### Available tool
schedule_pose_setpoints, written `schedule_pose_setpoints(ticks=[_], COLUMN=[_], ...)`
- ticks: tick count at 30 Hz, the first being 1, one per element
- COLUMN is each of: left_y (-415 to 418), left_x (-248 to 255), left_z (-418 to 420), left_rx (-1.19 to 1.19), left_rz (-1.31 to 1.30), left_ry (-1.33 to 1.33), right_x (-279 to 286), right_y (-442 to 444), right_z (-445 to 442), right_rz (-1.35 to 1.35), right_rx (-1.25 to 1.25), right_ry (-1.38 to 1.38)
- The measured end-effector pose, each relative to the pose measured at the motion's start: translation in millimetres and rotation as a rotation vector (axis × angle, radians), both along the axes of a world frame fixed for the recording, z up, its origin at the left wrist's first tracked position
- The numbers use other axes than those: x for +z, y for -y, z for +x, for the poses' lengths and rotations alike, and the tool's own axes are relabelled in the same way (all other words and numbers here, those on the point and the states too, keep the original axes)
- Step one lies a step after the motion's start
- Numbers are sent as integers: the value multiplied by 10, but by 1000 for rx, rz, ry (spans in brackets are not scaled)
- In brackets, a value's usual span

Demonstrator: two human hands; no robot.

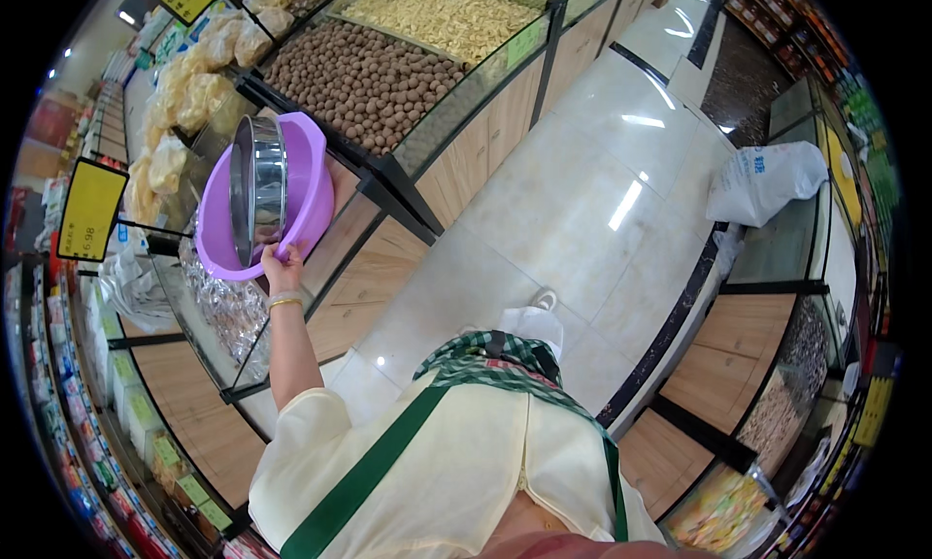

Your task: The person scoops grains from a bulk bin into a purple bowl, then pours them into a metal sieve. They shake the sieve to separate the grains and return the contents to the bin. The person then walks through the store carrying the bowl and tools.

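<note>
My left hand point(282, 268) grips the rim of a purple plastic basin point(315, 195), thumb over the edge. The basin is tilted, its opening facing up and to the right. Inside it a round metal sieve point(269, 177) stands on its side. Basin and sieve are over the corner of a display counter, beside a bin of round brown nuts or similar balls point(364, 78). Whether the basin rests on the counter cannot be told. My right hand is out of view.
Pale dried slices point(440, 13) fill the bin behind. Bagged goods point(193, 97) and a yellow price sign point(92, 209) are at left. A tiled aisle point(553, 224) runs between counters. On the right counter sits a white plastic bag point(764, 184), with wooden cabinet fronts point(735, 355) nearer.
</note>
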State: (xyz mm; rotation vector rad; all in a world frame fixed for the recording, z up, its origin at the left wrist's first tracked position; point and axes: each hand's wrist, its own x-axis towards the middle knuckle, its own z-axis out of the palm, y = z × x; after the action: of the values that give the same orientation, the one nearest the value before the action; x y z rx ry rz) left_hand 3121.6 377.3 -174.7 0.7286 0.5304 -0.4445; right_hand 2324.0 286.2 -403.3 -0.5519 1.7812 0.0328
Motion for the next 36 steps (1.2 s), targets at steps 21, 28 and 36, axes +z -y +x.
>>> schedule_pose_setpoints(ticks=[21,28,36], left_y=[3536,4747,5259], left_x=[843,365,-21], left_z=[-712,181,535], left_rx=[-489,-862,-1273], left_rz=[1222,1246,1408], left_ry=[1333,1755,1859], right_x=[1119,1029,1225], right_y=[4119,4024,4198], right_z=[2204,2450,3011], right_rz=[-245,-178,-167], right_rx=[395,337,227], right_ry=[179,101,110])
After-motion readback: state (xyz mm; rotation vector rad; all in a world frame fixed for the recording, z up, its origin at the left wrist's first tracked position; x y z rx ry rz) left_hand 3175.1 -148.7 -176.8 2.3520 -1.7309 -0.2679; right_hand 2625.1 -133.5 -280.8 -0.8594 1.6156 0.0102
